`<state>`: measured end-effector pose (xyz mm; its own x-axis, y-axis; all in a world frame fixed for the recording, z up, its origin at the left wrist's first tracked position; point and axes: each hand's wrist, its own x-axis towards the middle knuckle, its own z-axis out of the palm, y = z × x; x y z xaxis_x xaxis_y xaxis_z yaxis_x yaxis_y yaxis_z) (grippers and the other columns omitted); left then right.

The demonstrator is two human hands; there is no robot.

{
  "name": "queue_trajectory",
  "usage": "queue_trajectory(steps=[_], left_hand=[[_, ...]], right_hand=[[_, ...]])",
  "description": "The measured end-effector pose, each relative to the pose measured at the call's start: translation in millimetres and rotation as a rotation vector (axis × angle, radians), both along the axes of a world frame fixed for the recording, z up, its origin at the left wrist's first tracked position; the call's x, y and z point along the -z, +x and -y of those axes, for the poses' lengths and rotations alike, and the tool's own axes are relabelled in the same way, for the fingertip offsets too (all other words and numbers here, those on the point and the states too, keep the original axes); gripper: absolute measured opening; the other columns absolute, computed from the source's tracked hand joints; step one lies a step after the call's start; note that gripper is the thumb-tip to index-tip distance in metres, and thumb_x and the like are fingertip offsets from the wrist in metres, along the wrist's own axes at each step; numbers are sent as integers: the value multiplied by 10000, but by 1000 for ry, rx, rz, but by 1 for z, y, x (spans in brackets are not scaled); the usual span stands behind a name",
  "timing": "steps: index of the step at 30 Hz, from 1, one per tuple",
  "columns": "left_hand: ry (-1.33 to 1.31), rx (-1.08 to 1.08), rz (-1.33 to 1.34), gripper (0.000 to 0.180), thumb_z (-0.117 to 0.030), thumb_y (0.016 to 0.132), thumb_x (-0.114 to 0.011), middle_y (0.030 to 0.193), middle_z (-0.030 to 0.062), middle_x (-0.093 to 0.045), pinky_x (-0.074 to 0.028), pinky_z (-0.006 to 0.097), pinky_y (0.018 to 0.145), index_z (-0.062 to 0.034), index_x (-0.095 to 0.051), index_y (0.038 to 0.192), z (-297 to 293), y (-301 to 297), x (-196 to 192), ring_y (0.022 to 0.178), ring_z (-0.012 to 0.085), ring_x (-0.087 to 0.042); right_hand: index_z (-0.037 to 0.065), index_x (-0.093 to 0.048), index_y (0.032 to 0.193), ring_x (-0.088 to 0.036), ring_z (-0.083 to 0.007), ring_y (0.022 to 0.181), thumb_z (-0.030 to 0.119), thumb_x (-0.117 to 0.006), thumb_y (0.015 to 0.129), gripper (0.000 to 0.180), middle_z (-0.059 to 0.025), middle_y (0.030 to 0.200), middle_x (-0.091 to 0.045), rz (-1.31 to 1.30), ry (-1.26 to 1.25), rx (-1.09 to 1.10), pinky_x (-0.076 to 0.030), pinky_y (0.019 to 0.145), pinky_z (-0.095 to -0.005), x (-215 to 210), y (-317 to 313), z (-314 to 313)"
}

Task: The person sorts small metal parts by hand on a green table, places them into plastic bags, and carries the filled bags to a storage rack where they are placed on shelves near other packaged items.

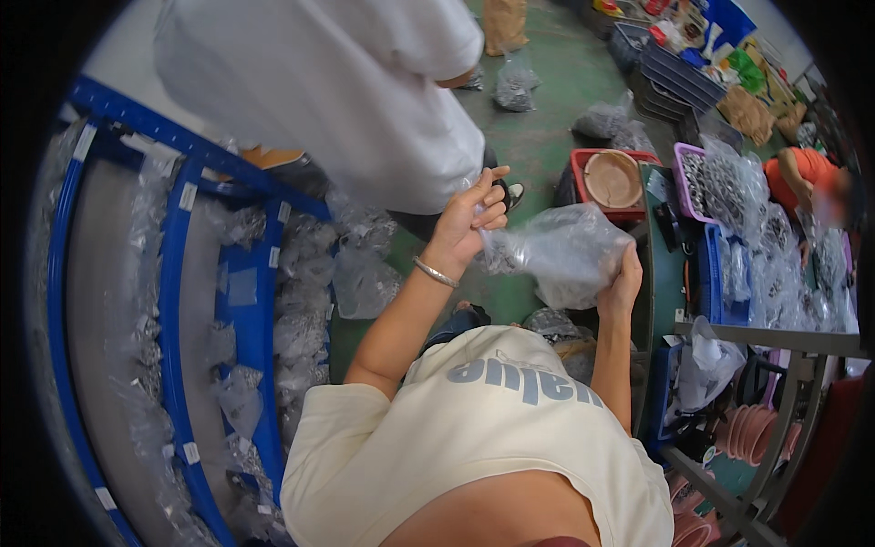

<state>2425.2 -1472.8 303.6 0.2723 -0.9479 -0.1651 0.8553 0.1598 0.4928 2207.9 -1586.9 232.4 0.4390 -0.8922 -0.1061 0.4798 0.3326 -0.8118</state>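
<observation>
Stretched between my hands is a clear plastic bag (574, 251). Its gathered, narrow end lies in my left hand (467, 226), whose fingers are bent around it with the index finger partly raised; a silver bangle circles that wrist. On the far right of the bag, my right hand (622, 281) grips its edge, with the thumb up along the plastic and the other fingers mostly hidden. Small greyish contents seem to show near the bag's left end, too blurred to name.
Blue metal shelving (169, 273) with bagged parts stands at left. A person in a white shirt (337, 91) is close ahead. To the right are a red crate (581, 169) holding a round tan basin (612, 178), a purple basket (691, 187) of metal parts, and another person in orange (795, 178).
</observation>
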Motion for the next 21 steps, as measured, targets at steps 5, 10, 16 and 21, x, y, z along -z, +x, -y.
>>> queue_trajectory(steps=[5, 10, 16, 21], left_hand=[[-54, -28, -120, 317, -264, 916, -413, 610, -39, -288, -219, 174, 427, 12, -455, 1067, -50, 25, -19, 413, 25, -236], [-26, -106, -171, 300, -272, 909, -432, 600, -33, -290, -235, 174, 430, 7, -468, 1012, -90, 57, -26, 418, 27, -242], [57, -146, -154, 280, -285, 882, -490, 615, -28, -355, -299, 177, 475, -15, -476, 954, -136, 84, -20, 471, 35, -310], [162, -274, -48, 263, -268, 877, -504, 653, -22, -367, -358, 202, 553, -24, -476, 970, -183, 116, -23, 553, 54, -366]], right_hand=[[-4, -550, 1057, -515, -93, 735, 414, -446, 873, 469, -38, 898, -570, -221, -357, -471, -419, 664, -236, 36, 20, -34], [-27, -545, 1081, -472, -71, 636, 309, -606, 781, 455, -8, 780, -568, -364, -630, -644, -410, 584, -224, -28, 103, -110], [-26, -575, 1004, -481, -62, 642, 152, -687, 714, 359, -10, 754, -584, -378, -547, -736, -407, 591, -212, -30, 169, -180], [-22, -621, 865, -456, -51, 615, 176, -673, 735, 242, 6, 719, -567, -346, -363, -677, -365, 557, -188, -18, 200, -213]])
